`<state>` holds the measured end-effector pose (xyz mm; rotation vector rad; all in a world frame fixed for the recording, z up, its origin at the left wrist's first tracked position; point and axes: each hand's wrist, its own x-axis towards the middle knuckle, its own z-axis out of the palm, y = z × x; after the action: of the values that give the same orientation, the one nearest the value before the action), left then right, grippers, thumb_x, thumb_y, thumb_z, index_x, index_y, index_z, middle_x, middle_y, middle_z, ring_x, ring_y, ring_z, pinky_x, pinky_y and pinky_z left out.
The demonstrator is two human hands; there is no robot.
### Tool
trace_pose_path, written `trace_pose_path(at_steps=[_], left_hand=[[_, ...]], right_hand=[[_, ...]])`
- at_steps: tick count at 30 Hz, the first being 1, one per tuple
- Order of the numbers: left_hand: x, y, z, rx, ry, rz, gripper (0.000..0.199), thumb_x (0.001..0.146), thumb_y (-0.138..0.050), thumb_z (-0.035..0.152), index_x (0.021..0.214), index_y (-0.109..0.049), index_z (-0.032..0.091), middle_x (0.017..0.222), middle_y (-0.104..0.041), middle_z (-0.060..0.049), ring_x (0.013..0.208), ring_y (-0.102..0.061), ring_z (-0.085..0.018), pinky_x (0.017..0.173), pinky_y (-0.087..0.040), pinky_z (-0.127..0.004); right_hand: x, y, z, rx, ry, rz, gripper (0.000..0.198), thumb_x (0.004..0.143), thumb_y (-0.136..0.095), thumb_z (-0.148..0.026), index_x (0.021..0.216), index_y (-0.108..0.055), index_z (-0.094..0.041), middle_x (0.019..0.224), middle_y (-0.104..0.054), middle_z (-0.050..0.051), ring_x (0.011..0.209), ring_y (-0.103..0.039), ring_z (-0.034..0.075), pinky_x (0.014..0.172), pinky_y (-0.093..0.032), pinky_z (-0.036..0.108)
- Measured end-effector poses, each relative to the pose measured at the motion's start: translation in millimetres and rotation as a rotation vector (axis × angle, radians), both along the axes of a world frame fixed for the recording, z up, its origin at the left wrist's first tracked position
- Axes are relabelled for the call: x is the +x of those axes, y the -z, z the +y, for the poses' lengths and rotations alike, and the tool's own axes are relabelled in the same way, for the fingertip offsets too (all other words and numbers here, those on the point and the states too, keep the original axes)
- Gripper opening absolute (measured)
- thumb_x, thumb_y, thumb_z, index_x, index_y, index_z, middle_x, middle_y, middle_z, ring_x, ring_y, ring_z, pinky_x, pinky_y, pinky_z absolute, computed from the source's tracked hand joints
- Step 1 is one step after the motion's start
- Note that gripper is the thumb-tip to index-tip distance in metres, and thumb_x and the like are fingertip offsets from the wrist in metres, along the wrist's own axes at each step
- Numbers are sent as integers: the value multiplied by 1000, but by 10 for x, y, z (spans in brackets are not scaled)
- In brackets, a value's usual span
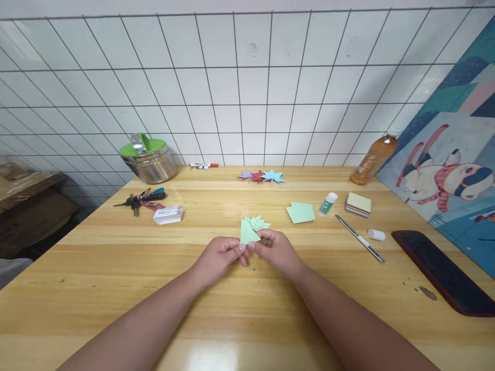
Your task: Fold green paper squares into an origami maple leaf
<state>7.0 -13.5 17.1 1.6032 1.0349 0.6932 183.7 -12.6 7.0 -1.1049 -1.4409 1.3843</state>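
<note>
Between my two hands is a pale green folded paper piece [249, 233], with several pointed tips fanning out at its top and right. My left hand [222, 257] pinches its lower left corner between thumb and fingers. At the lower right edge, my right hand [276, 250] grips the same paper, its thumb in front and its fingers partly hidden behind. Flat green paper pieces [301, 212] lie to the right of my right hand. Beside them stands a glue stick [328, 204] without its cap; the white cap [376, 235] lies farther right.
Purple, red and blue paper leaves [273, 176] lie near the tiled wall. Rightward are a paper stack [358, 204], a utility knife [359, 238], a phone [444, 273] and a bottle [374, 158]. Leftward are a steel pot [150, 164], keys [141, 198], a small white box [168, 215] and markers [203, 165].
</note>
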Motion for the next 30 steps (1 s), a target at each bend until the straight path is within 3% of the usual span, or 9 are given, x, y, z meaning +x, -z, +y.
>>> trace_pose_path(at_steps=[6,11,17,24,30], left_hand=[[1,-22,7,-121,36,-86,32,79,-56,44,77,-66,13,68,-69,-5,66,-62,-16,67,-46,-26],[-1,-11,22,-113,58,-72,29,76,-62,39,90,-63,14,75,-67,-4,73,-61,-17,70,-45,-27],[46,31,4,23,-23,11,29,80,-55,40,70,-62,14,66,-64,-3,64,-57,-14,63,-42,-24],[37,-17,-11,-162,-15,-139,32,76,-58,42,70,-66,12,56,-67,-5,54,-58,-15,57,-42,-24],[10,-16,17,-168,-47,-125,30,76,-59,40,68,-67,13,57,-66,-4,55,-58,-14,58,-42,-24]], right_hand=[[9,-8,7,-58,-12,58,23,68,-66,-37,72,-63,-15,65,-61,0,60,-52,11,56,-41,22],[23,-27,23,-100,20,73,21,68,-65,-35,75,-62,-16,71,-64,1,65,-55,13,55,-43,23],[-3,20,19,-30,33,-34,15,67,-64,-29,67,-59,-15,59,-53,-3,52,-44,8,51,-38,21],[10,19,17,-34,-10,7,21,68,-65,-34,65,-60,-14,57,-52,-3,53,-43,8,52,-36,21],[32,-22,23,-109,11,18,27,62,-70,-39,63,-61,-14,55,-51,-4,51,-44,8,53,-38,22]])
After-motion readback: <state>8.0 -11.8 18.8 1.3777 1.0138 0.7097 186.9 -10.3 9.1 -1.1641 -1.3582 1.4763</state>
